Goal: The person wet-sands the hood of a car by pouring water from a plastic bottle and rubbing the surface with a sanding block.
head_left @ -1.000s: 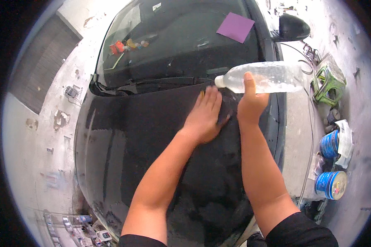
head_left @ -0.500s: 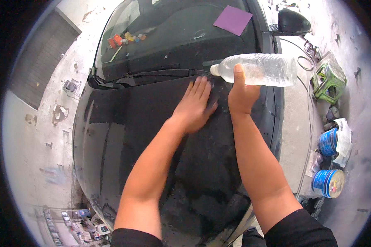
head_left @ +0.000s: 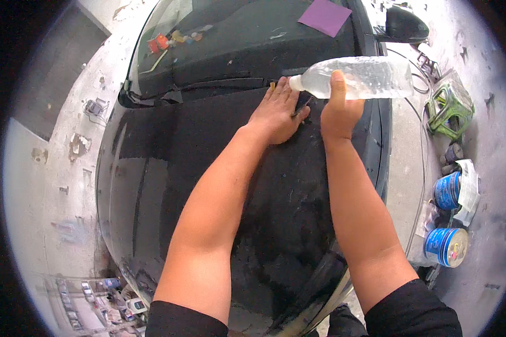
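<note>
My right hand (head_left: 341, 118) is wrapped round a large clear plastic bottle (head_left: 379, 76), its thumb across the near side. The bottle lies nearly level, with its white-tipped neck pointing left, just beside the fingers of my left hand (head_left: 276, 115). That left hand rests flat on the black car hood (head_left: 191, 163), fingers stretched out toward the windshield. A small yellowish bit shows by its fingertips, and whatever is under the palm is hidden. Wet, dark patches mark the hood near my hands.
A purple square sheet (head_left: 325, 17) lies on the windshield (head_left: 236, 33), above the wiper (head_left: 208, 85). To the right are the side mirror (head_left: 405, 25), a green stool (head_left: 451, 106), a hose and two blue buckets (head_left: 447, 247). A cluttered shelf (head_left: 95, 306) stands lower left.
My left hand has slid forward and right along the hood, toward the bottle's neck. The right hand has moved slightly forward and right with the bottle.
</note>
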The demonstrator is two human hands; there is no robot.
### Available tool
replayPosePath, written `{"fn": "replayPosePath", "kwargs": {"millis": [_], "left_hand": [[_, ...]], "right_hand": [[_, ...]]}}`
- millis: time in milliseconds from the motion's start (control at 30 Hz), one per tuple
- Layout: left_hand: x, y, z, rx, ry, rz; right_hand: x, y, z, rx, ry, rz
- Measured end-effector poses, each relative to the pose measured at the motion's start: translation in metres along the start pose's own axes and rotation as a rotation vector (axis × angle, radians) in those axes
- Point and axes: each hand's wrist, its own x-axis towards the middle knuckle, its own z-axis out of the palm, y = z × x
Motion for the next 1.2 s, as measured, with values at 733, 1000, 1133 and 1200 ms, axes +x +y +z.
{"fn": "replayPosePath", "kwargs": {"millis": [733,1000,1133,1200], "left_hand": [[-0.122,0.047,-0.024,-0.028,0.06,-0.228],[-0.27,0.095,-0.071,-0.286,-0.114,-0.359],[-0.405,0.139,-0.1,-0.283,-0.263,-0.576],[-0.429,0.161,-0.113,-0.308,-0.208,-0.641]], "right_hand": [[-0.008,-0.002,-0.004,-0.127,-0.308,0.108],[0.005,0.003,-0.012,-0.128,-0.381,0.081],[0.0,-0.008,-0.006,-0.073,-0.38,0.101],[-0.004,-0.005,-0.005,-0.037,-0.414,0.133]]}}
